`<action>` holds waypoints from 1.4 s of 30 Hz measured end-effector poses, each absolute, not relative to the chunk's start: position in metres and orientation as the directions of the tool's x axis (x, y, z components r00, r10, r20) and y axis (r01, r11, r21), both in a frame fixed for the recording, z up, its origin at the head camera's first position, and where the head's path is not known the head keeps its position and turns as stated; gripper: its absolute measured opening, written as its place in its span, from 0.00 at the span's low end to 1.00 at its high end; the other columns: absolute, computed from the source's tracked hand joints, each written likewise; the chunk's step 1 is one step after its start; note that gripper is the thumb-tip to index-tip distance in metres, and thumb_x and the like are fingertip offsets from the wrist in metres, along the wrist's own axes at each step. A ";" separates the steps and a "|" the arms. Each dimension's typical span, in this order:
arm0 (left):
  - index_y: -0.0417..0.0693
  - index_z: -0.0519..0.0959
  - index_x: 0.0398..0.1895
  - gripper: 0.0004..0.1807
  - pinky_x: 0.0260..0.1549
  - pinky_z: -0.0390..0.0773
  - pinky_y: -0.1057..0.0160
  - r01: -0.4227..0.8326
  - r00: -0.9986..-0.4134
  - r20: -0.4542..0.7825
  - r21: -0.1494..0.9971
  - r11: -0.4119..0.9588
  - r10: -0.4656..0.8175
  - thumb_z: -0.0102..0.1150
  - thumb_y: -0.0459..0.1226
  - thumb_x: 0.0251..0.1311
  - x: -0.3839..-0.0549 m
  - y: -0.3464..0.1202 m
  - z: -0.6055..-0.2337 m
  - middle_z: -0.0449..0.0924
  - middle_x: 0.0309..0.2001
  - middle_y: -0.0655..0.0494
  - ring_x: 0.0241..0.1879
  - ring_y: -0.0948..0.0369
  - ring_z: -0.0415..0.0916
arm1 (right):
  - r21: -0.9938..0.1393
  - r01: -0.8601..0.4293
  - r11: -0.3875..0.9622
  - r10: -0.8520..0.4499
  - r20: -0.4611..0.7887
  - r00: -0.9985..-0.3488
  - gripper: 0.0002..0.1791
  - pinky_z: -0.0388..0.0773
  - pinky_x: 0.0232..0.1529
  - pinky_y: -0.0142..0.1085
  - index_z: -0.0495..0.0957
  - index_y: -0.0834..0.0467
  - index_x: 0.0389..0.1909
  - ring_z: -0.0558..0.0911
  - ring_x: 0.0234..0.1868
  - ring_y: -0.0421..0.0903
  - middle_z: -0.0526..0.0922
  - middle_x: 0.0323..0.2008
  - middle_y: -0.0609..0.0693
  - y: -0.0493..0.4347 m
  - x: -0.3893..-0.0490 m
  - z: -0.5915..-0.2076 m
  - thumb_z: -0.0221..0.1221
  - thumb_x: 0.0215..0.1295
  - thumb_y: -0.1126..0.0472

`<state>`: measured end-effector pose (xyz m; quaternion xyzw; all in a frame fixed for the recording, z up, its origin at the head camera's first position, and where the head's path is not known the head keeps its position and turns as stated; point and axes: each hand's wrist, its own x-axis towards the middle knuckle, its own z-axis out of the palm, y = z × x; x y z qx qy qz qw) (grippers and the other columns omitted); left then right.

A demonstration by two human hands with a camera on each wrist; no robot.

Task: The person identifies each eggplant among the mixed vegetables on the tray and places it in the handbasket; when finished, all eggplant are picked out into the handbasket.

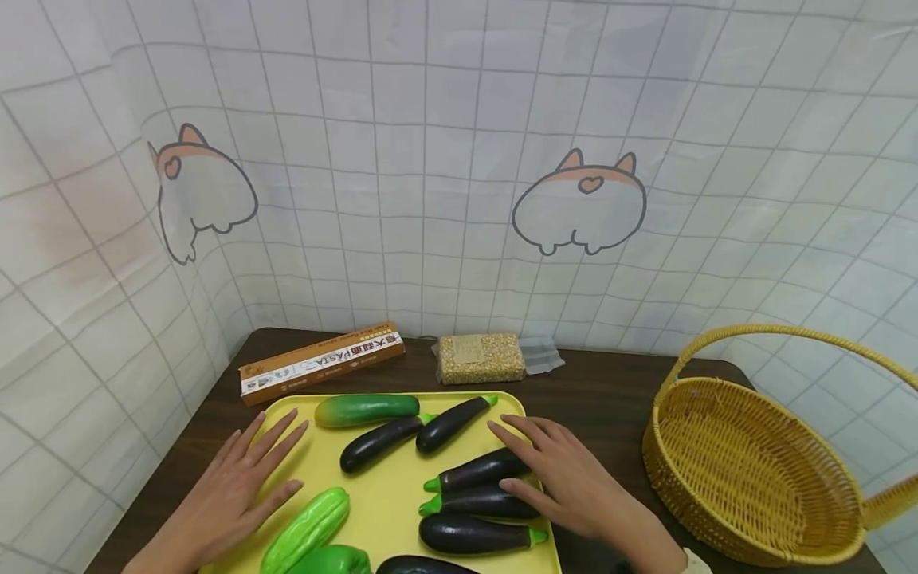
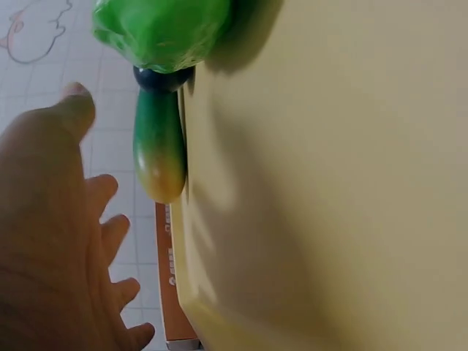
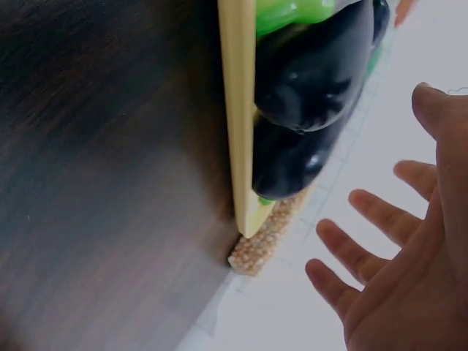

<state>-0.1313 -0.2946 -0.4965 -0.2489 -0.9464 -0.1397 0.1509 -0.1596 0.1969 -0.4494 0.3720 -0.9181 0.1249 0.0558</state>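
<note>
My left hand (image 1: 237,486) spreads its fingers over the left edge of a yellow tray (image 1: 383,502), holding nothing. Over the tray's right edge, my right hand (image 1: 566,474) is spread too, overlapping the ends of two eggplants (image 1: 476,502) in the head view. Both palms appear bare in the wrist views. Several dark eggplants with green tips lie on the tray, two of them farther back beside a green cucumber-like vegetable (image 1: 366,409) with a yellowish end. Nearest the left hand are a light green ridged gourd (image 1: 308,526) and a green bell pepper (image 1: 333,560).
Behind the tray, a pasta box (image 1: 323,363) and a clear pack of pale grains (image 1: 480,359) lie on the dark wooden table (image 1: 602,391). A yellow wicker basket (image 1: 660,462) with a tall handle stands at the right. White grid-patterned cloth encloses the table's back and sides.
</note>
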 end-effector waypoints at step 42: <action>0.56 0.63 0.83 0.40 0.68 0.55 0.28 0.464 -0.876 0.258 0.212 0.860 0.408 0.63 0.54 0.74 -0.138 -0.340 -0.519 0.53 0.83 0.54 0.78 0.40 0.54 | -0.392 -0.685 0.613 -0.704 0.121 -0.700 0.26 0.77 0.61 0.56 0.77 0.50 0.73 0.78 0.65 0.49 0.79 0.65 0.46 0.189 -0.180 -0.472 0.49 0.86 0.43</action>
